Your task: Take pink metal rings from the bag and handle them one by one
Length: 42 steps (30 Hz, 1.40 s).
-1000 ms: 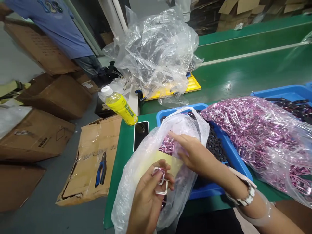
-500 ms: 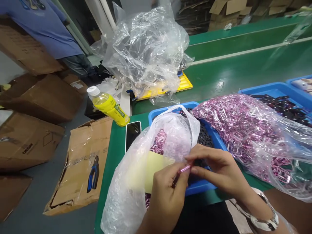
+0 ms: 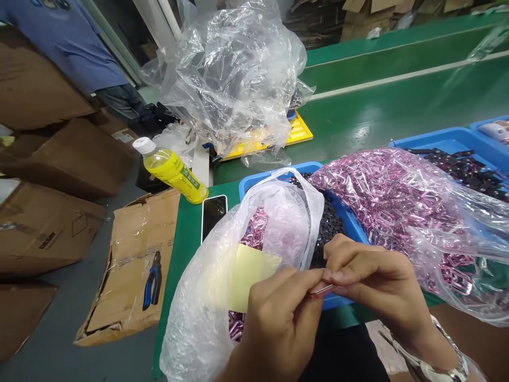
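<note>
A small shiny pink piece (image 3: pixel 323 289) is pinched between the fingertips of my left hand (image 3: pixel 284 313) and my right hand (image 3: pixel 371 276), which meet at its right end. Behind and left of them, an open plastic bag (image 3: pixel 194 313) holds pink metallic parts (image 3: pixel 256 228) and has a pale yellow paper (image 3: pixel 250 276) at its side. A blue tray (image 3: pixel 336 302) with small black parts (image 3: pixel 328 228) lies partly under the bag and my hands. A larger clear bag full of pink parts (image 3: pixel 389 196) rests to the right.
A phone (image 3: pixel 213 212) and a yellow bottle (image 3: pixel 175 170) stand near the green table's left edge. Crumpled plastic (image 3: pixel 238 74) covers a yellow tray (image 3: pixel 300 131). Pliers (image 3: pixel 152 284) lie on cardboard (image 3: pixel 131 265). A person (image 3: pixel 75 48) stands behind boxes.
Both hands have shifted slightly right. The fingertips of my right hand have closed in against the pink piece and my left fingers. The view has tilted a little.
</note>
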Available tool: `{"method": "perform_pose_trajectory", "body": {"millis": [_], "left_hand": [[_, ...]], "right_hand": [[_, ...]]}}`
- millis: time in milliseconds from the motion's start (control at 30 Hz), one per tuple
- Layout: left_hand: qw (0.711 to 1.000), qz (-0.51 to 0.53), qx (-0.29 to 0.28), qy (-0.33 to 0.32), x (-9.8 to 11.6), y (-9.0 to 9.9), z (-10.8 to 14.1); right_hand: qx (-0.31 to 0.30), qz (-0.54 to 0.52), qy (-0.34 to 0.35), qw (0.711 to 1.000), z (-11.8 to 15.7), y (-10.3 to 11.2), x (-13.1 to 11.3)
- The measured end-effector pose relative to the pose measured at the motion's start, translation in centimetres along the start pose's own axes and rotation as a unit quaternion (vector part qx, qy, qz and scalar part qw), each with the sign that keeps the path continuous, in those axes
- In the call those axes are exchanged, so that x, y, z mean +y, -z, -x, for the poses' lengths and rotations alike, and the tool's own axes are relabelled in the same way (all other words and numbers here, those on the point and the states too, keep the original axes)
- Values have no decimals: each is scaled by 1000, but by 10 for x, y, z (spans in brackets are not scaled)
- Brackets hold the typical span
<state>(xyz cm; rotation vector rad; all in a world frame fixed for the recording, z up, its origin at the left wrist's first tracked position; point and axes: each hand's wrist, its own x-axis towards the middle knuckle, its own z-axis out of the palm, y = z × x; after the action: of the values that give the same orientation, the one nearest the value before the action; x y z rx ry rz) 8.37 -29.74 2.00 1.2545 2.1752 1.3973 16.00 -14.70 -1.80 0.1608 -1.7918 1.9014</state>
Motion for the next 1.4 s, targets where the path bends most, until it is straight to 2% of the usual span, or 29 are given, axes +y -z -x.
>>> {"method": "perform_pose_trajectory", "body": {"millis": [367,433,500,567,633,733,767,833,933,1400], "left_hand": [[998,60,4,28,2,0,0],[994,88,12,64,2,1,0],[983,139,19,118,0,3,0],[956,230,0,183,-5,4,-1],[898,366,-44,241,-11,5,-3],[784,539,-109,287,-20,5,-6],[759,569,-123,290,-22,4,-7],[734,597,-143,292,-25,3,-7],[726,604,-148,294,-26,1,-7],[735,598,-124,293,-26,-3,-9]], "right_hand": [[-7,-11,-15,1000,-1,-3,-6],[12,-16,-44,999,0,-5,-8],[52,-13,-112,992,1,-7,-11],[72,-12,-178,981,1,-9,-14],[51,-19,-193,980,1,-10,-17],[2,5,-140,990,-1,-12,-19],[-6,22,-119,993,-1,-12,-20],[-15,46,-91,995,-2,-13,-19],[-16,57,-80,995,-3,-13,-19],[-14,107,-58,993,-2,-14,-20]]}}
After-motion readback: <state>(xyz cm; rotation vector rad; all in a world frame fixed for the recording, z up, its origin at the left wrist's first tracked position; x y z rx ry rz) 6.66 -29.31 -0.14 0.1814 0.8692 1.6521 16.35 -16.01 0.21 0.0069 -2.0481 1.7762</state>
